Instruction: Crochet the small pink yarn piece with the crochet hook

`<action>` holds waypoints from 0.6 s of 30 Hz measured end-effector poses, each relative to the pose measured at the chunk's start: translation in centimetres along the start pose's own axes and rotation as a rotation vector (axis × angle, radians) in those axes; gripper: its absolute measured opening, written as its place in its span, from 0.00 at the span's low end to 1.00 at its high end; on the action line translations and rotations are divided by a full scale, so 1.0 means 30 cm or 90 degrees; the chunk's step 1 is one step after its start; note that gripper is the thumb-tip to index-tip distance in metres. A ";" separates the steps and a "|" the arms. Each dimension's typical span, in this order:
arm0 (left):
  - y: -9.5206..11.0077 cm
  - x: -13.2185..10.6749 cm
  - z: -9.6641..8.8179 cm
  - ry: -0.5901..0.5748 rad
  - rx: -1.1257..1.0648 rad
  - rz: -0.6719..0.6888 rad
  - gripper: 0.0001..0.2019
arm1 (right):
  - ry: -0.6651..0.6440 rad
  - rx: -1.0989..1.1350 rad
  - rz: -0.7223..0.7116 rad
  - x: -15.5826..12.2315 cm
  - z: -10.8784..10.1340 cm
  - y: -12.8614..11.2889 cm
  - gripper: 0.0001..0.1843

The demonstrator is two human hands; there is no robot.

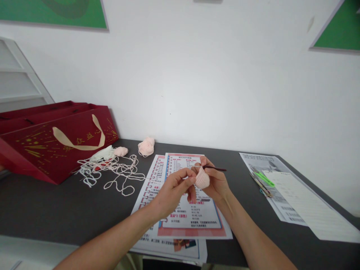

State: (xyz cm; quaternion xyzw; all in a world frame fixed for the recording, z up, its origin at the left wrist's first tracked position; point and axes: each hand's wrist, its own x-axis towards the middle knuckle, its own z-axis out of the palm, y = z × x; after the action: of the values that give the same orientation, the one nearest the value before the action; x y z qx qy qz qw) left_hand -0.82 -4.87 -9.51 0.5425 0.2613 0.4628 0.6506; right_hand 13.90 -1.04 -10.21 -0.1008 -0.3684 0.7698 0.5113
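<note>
A small pale pink crocheted piece [203, 179] is held up over the printed sheets. My left hand [178, 189] pinches its left edge between thumb and fingers. My right hand [218, 183] is closed round a dark-handled crochet hook [218, 168], whose thin metal shaft points left at the top of the piece. The right fingers also sit against the piece's back, partly hidden by it. Beneath both hands lie printed pattern sheets [194, 221] with red and black writing.
Loose white yarn [120, 174] trails across the dark table [84, 213] at left, near a pink yarn ball [146, 146]. A red gift bag [56, 142] lies behind it. To the right are papers [315, 210], a green cutter [264, 179] and a slim tool [261, 184].
</note>
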 end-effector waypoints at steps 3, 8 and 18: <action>-0.010 -0.002 -0.005 -0.014 -0.029 -0.009 0.10 | 0.003 -0.014 0.000 -0.001 -0.005 0.000 0.09; -0.011 -0.006 -0.006 0.011 0.045 0.021 0.09 | 0.000 -0.018 -0.002 0.001 -0.005 -0.001 0.08; -0.003 -0.016 -0.002 0.020 0.118 0.055 0.08 | 0.008 -0.015 0.003 0.001 -0.005 0.001 0.08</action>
State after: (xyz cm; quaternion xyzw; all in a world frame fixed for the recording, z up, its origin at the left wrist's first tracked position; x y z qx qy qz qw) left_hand -1.06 -5.27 -9.68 0.6039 0.2898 0.4724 0.5728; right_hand 13.95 -0.96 -10.33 -0.1123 -0.3740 0.7663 0.5102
